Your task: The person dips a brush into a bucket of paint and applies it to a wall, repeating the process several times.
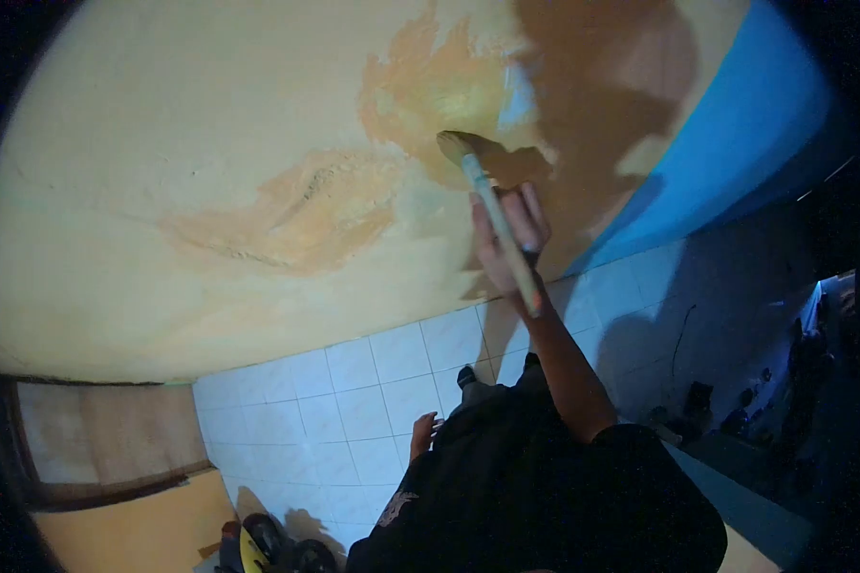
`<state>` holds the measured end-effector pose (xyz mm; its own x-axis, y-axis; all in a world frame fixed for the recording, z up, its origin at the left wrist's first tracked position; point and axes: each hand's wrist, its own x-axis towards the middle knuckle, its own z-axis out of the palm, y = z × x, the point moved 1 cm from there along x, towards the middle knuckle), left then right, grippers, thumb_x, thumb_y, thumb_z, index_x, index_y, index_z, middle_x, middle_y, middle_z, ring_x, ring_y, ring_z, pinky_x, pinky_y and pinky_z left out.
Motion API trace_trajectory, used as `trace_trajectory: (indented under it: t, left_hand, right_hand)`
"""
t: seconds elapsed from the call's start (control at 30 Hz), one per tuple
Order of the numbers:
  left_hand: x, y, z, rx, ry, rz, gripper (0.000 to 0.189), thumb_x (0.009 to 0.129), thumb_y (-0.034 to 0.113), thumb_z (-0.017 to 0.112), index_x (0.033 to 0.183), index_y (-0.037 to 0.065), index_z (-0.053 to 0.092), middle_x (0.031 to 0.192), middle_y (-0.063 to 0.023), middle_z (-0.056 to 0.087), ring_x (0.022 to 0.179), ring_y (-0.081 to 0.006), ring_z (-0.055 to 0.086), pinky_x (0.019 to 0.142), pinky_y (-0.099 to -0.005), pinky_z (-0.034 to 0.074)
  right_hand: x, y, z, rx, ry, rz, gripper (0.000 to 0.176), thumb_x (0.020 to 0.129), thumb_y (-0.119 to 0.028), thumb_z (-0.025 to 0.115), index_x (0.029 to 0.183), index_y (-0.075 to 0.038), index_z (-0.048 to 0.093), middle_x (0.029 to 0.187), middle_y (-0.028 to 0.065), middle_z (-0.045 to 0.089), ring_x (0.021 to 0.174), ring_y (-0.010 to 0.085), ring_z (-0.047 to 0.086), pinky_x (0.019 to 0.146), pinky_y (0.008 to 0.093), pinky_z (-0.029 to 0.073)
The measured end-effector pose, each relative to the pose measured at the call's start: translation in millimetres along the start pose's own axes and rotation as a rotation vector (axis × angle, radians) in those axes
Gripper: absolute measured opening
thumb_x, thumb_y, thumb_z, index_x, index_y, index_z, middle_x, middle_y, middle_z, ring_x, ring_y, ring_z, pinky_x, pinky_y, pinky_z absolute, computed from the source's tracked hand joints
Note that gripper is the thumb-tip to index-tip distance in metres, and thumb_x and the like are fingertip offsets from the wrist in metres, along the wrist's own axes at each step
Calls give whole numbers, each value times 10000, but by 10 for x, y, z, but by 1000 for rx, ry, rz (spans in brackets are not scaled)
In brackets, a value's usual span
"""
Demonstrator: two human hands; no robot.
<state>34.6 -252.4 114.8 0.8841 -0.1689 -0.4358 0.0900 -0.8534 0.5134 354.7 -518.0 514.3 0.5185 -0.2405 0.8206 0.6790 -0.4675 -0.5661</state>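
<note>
My right hand (508,239) grips a long-handled paintbrush (487,196), its bristle end touching the yellow wall (287,86). Around the bristles is a fresh-looking orange-yellow patch (430,91) with ragged brush edges. Lower left of it, a second orange patch (344,215) surrounds a rough, cracked strip in the wall surface. Down beside my body hangs my left hand (424,430), with loose fingers apart and nothing visible in them.
White tiles (354,382) cover the floor along the wall's foot. A blue painted section (736,143) borders the yellow at right. A brown wooden panel (115,430) stands lower left, near dark and yellow objects (258,544). Dark clutter (736,411) lies at right.
</note>
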Motion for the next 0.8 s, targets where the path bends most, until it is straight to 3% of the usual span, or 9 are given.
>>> trace_trajectory:
  t: [0.07, 0.13, 0.23, 0.3, 0.4, 0.53, 0.6, 0.7, 0.8]
  left_hand:
    - [-58, 323, -223, -1038, 53, -729, 356, 808, 113, 547, 1147, 4, 537, 1112, -178, 579, 1013, -280, 580, 799, -378, 499]
    - [-45, 139, -94, -1043, 66, -717, 338, 824, 102, 517, 1144, -4, 540, 1104, -185, 582, 1012, -294, 578, 802, -391, 498]
    - [-105, 42, 11, -761, 12, -549, 321, 831, 106, 522, 1129, -10, 547, 1109, -182, 580, 1005, -286, 582, 824, -376, 490]
    - [23, -366, 358, -653, 106, -59, 334, 881, 239, 463, 1133, 29, 521, 971, -106, 620, 858, -191, 620, 596, -299, 469]
    - [28, -58, 91, -647, 49, -232, 305, 895, 183, 434, 1130, 6, 513, 1020, -119, 595, 916, -195, 617, 642, -311, 504]
    - [-45, 175, -119, -677, 20, -368, 288, 904, 135, 401, 1127, -16, 502, 1044, -134, 581, 940, -208, 613, 701, -320, 522]
    - [-44, 226, -204, -723, 123, -148, 444, 681, 35, 680, 1098, -4, 534, 991, -196, 599, 951, -360, 574, 799, -388, 485]
    - [-15, 129, -129, -927, 135, -217, 424, 686, 92, 695, 1070, -12, 547, 984, -205, 604, 928, -373, 580, 778, -392, 489]
    - [6, 165, -98, -917, 154, -266, 382, 731, 134, 674, 1065, -6, 554, 985, -207, 608, 922, -374, 583, 778, -390, 488]
  right_hand:
    - [135, -22, -112, -97, 44, 42, 122, 732, -2, 666, 733, -6, 544, 687, 110, 477, 590, 245, 480, 516, 342, 398]
    - [221, -141, -173, -119, 73, 118, 138, 754, -34, 670, 738, -16, 534, 690, 106, 483, 605, 243, 490, 538, 349, 402]
    - [319, -232, -148, -24, 174, 0, 151, 752, -45, 679, 744, -27, 529, 694, 99, 486, 594, 235, 494, 522, 335, 399]
    - [291, -183, -38, 21, 151, -98, 151, 738, -30, 682, 733, -26, 531, 678, 98, 477, 579, 228, 495, 506, 325, 398]
    - [-42, 53, 53, -2, -1, -11, 115, 705, 8, 672, 765, -24, 580, 711, 91, 517, 555, 183, 506, 469, 282, 408]
    - [138, -268, -138, -11, 37, 54, 126, 722, 6, 674, 736, -18, 551, 673, 111, 522, 579, 214, 504, 500, 313, 410]
    - [387, -455, -228, 7, 67, -20, 119, 727, 2, 676, 756, -9, 562, 698, 109, 548, 587, 211, 514, 503, 309, 416]
    - [589, -517, -225, -21, 193, -112, 117, 726, 5, 680, 752, -6, 566, 702, 98, 559, 587, 211, 519, 508, 304, 423]
    - [142, 68, -118, -107, -11, 68, 116, 726, 7, 678, 740, -3, 563, 698, 102, 555, 575, 213, 509, 510, 300, 419]
